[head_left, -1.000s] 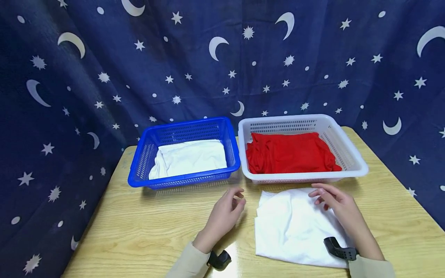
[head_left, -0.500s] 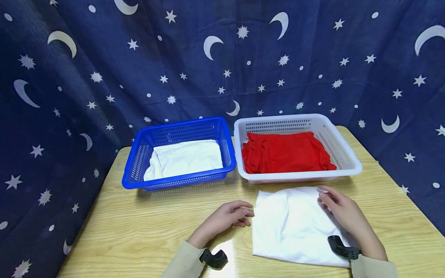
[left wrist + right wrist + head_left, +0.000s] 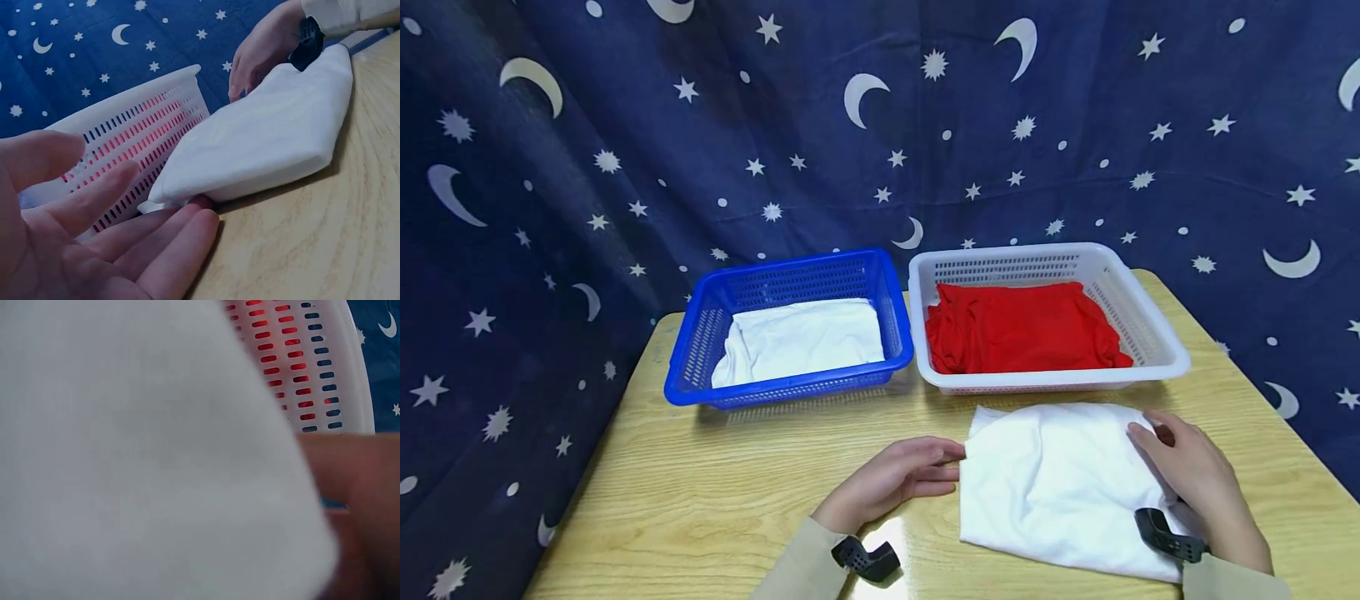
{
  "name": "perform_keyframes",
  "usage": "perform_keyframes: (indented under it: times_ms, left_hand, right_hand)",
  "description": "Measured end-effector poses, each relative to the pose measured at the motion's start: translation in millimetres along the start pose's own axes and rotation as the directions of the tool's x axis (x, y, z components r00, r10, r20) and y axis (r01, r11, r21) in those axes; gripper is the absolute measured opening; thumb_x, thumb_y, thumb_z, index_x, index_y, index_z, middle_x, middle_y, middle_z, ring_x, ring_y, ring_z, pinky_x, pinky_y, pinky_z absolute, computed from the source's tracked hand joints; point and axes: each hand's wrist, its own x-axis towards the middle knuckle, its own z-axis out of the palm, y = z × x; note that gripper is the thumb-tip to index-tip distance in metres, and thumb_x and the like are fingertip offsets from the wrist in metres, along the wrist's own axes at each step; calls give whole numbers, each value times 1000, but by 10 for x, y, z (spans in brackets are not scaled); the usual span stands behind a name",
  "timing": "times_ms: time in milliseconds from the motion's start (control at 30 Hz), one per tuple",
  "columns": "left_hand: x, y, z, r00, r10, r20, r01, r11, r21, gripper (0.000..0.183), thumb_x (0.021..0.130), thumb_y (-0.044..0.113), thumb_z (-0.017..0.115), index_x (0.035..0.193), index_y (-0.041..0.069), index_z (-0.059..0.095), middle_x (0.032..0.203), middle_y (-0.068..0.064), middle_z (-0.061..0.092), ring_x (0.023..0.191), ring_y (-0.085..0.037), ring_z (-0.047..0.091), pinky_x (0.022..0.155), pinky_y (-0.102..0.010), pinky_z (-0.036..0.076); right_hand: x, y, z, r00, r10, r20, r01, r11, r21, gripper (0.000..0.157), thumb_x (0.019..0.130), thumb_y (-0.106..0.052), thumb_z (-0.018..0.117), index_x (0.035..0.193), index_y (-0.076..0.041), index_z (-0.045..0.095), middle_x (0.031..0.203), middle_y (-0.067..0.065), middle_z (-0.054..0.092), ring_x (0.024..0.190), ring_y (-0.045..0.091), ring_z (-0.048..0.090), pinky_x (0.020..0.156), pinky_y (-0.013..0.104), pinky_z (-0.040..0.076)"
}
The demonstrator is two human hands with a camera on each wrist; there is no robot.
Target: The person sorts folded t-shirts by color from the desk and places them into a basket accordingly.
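A folded white cloth (image 3: 1060,492) lies on the table at the right, loosely wrinkled on top. At its left edge is my left hand (image 3: 895,479), fingers extended; in the left wrist view the lower fingertips (image 3: 203,219) reach the cloth's near corner while thumb and index stay apart. My right hand (image 3: 1202,475) is at the far right edge, with bent fingers reaching down beside the cloth and the thumb close over it. White fabric (image 3: 156,450) fills most of the right wrist view, hiding the right fingertips.
Behind the cloth stands a white basket (image 3: 1052,382) with folded red fabric (image 3: 1030,329) inside. To its left, a blue basket (image 3: 820,387) holds folded white fabric (image 3: 808,337). A dark blue curtain (image 3: 820,125) with moons and stars hangs behind the wooden table (image 3: 700,500).
My left hand has come down and rightward to the cloth's left edge, its fingers straightening. My right hand has moved right from over the cloth to its right edge. The view has shifted slightly.
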Motion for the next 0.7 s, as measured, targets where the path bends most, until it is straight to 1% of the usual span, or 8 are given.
perform_keyframes:
  times_ms: [100,200,267,400,467,533,600,700]
  left_hand:
    - [5,5,-3,999,-22,23,22,1000,-5,41,92,19,49,124,-4,47,125,-16,48,106,-23,53,91,-37,40]
    - [3,12,-18,998,-38,47,39,999,-7,39,91,19,49,125,-2,48,124,-13,49,106,-20,52,93,-36,39]
    - [7,12,-30,997,-50,62,51,999,-19,39,92,19,49,125,-1,48,122,-10,49,105,-18,51,93,-35,39]
    - [4,14,-79,995,-50,92,55,997,-60,39,92,19,48,127,0,46,119,-9,47,103,-16,50,93,-35,39]
    - [2,16,-99,993,-44,112,53,996,-73,40,93,19,47,128,0,45,121,-11,47,106,-18,49,93,-36,39]
    - [1,18,-109,989,-40,140,50,996,-74,40,93,18,46,128,-2,45,126,-13,46,112,-21,47,95,-37,37]
    - [1,20,-114,986,-45,158,53,997,-48,41,93,19,46,127,-3,45,129,-14,45,117,-22,44,96,-36,36]
    - [-10,16,-123,983,-64,171,63,998,10,40,94,20,45,125,-6,47,130,-12,46,120,-21,41,95,-33,36]
  right_hand:
    - [0,-30,-6,997,17,73,-18,1000,9,80,86,-62,32,135,2,31,126,36,34,110,53,33,78,63,30]
    - [15,-89,31,995,-13,102,10,999,37,79,86,-62,33,135,0,33,130,35,31,114,54,28,80,65,27]
    - [6,-122,59,995,-36,95,30,998,58,77,86,-61,35,134,0,35,131,34,31,115,53,28,81,65,27]
    - [16,-169,121,994,-75,77,67,992,105,72,88,-56,37,132,-1,38,130,32,34,116,51,29,83,64,27]
    - [28,-179,149,994,-84,73,74,989,126,70,88,-56,38,132,-1,39,130,31,36,117,50,30,84,64,28]
    - [43,-179,172,994,-85,73,74,987,143,70,88,-55,37,132,-1,40,130,30,36,117,49,30,84,64,28]
    - [58,-179,198,993,-87,74,74,984,161,69,88,-55,38,131,-1,41,130,29,37,118,48,30,86,63,28]
    - [61,-199,242,993,-87,77,71,979,191,69,87,-56,39,131,-3,43,131,28,38,119,46,30,87,63,27]
